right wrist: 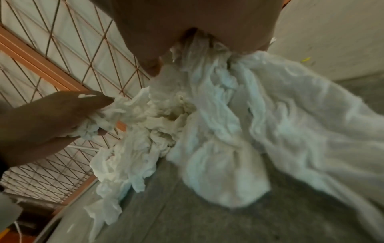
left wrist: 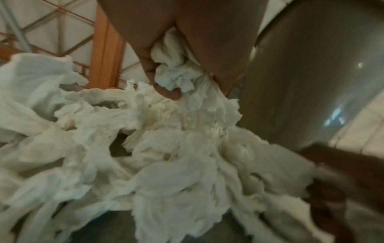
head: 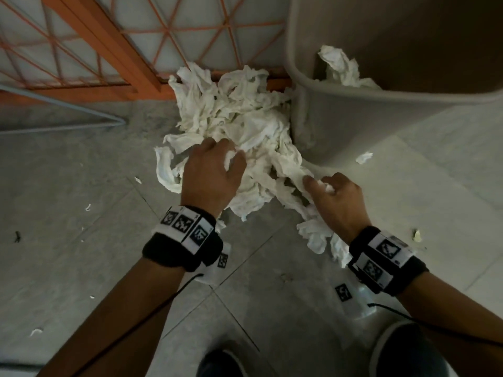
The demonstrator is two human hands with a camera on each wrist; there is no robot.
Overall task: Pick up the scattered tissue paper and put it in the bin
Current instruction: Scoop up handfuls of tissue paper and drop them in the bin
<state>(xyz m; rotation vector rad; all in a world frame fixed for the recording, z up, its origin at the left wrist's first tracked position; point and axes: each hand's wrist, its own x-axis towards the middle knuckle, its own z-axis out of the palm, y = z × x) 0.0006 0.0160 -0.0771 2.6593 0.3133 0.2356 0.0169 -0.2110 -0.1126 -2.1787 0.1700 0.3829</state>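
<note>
While you bend over the grey floor (head: 81, 254), your two arms reach out in front of you, each with a black wrist band (head: 182, 246) that has white tags on it. Your left hand (head: 212, 172) sits on the near side of the big white pile of tissue paper (head: 239, 115). Its fingers (left wrist: 166, 93) are curled round a bunch of the paper, and the left wrist view shows a wad squeezed in your palm. Your right hand (head: 334, 197) is a bit lower and to the right, apart from the left one. It grips a long twisted strip (right wrist: 218, 92) of the same paper, and that strip hangs down from your fist to the floor. The pile lies on the floor between your hands and the wall, and it touches the side of the grey bin (head: 340, 126). A crumpled piece (head: 340, 66) is already inside the bin, near its rim. Small white scraps (head: 363, 157) lie here and there on the floor. Behind the pile stands an orange frame (head: 109, 42) with a criss-cross wire grid.
</note>
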